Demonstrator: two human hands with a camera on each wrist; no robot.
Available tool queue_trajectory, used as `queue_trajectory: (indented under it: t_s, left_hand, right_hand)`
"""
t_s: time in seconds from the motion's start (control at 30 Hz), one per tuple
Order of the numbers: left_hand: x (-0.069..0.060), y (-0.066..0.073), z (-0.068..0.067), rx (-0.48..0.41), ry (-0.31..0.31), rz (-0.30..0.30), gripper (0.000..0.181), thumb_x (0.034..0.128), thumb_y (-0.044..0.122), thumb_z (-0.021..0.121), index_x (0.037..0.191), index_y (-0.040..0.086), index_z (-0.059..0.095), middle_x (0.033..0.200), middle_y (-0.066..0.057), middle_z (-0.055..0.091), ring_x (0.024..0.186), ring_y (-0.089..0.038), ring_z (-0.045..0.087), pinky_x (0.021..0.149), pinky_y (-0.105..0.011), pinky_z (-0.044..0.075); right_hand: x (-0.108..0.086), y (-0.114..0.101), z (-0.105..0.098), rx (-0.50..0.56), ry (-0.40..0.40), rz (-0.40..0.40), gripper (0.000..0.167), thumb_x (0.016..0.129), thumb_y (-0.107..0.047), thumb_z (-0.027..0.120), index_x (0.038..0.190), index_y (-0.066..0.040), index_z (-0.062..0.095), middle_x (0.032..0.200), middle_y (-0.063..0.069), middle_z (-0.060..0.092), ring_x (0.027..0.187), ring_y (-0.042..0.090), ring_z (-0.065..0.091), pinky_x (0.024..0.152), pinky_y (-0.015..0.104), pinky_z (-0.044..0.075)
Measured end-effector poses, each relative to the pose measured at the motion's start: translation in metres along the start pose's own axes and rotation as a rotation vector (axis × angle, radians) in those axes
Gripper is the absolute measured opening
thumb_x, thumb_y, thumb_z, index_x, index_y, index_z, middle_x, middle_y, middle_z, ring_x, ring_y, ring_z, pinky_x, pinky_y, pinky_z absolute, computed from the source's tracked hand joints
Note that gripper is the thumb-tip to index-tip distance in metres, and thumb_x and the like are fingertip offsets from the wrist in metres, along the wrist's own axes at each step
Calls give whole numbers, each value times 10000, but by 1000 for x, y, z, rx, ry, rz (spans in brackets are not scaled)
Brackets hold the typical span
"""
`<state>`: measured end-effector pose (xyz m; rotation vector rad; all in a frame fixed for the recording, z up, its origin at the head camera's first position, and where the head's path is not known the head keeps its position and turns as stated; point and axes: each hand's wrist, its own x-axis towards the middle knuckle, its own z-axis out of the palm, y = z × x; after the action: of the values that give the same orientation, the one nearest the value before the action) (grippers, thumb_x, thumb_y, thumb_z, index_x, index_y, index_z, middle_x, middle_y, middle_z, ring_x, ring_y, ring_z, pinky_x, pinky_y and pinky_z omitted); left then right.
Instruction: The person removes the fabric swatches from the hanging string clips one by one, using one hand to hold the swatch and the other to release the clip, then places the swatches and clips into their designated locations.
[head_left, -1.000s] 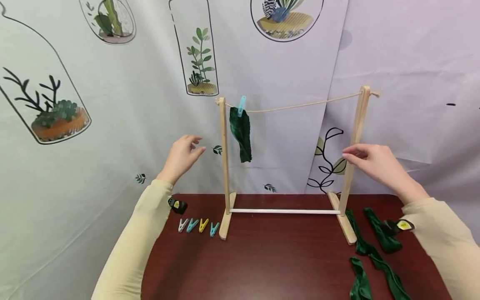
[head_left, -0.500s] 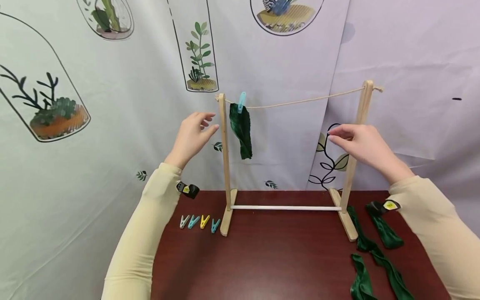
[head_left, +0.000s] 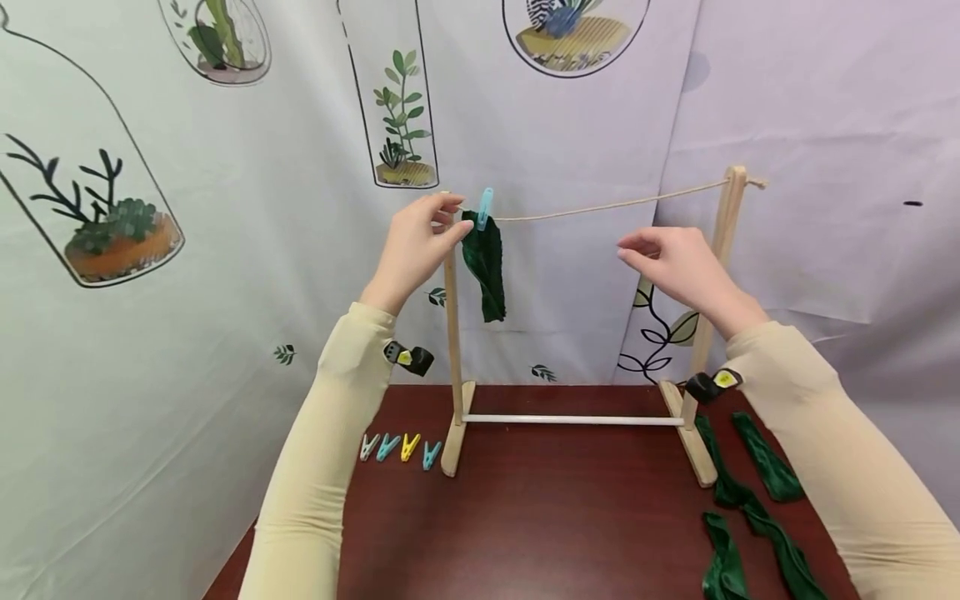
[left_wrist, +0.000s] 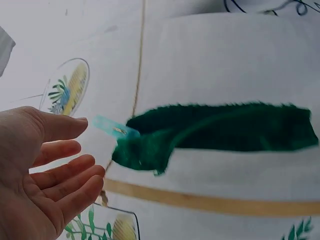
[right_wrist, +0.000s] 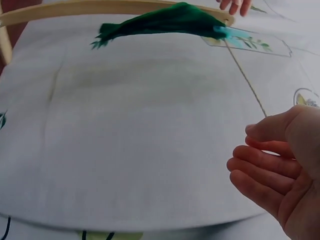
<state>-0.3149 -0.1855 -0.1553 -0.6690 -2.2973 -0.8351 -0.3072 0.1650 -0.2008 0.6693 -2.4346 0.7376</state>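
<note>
A strip of dark green velvety cloth hangs near the left end of a string line, held there by a light blue clothespin. My left hand is raised beside the left post, close to the cloth's top. In the left wrist view the left hand holds nothing, with a gap between its thumb and the clothespin. In front of the right post, my right hand hovers below the line. The right wrist view shows the right hand with bent, relaxed fingers and nothing in them.
A wooden frame with a white bottom bar stands on the dark red table. Several clothespins lie left of it in a row. More green cloth strips lie at the right. A printed curtain hangs behind.
Both hands have risen and moved inward. The left has come up to the hanging cloth's top, and the right has shifted left from the right post.
</note>
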Motion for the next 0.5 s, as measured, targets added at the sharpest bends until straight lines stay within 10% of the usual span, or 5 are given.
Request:
queue_trajectory:
  t_s: [0.5]
  left_hand:
    - [29, 14, 14, -79, 5, -49, 425, 1000, 234, 656, 1354, 4, 604, 1331, -147, 624, 1192, -243, 609, 1010, -271, 482]
  right_hand:
    - [45, -19, 37, 190, -40, 86, 323, 1003, -273, 639, 1225, -52, 714, 1176, 135, 715, 1087, 295, 656, 904, 480, 504]
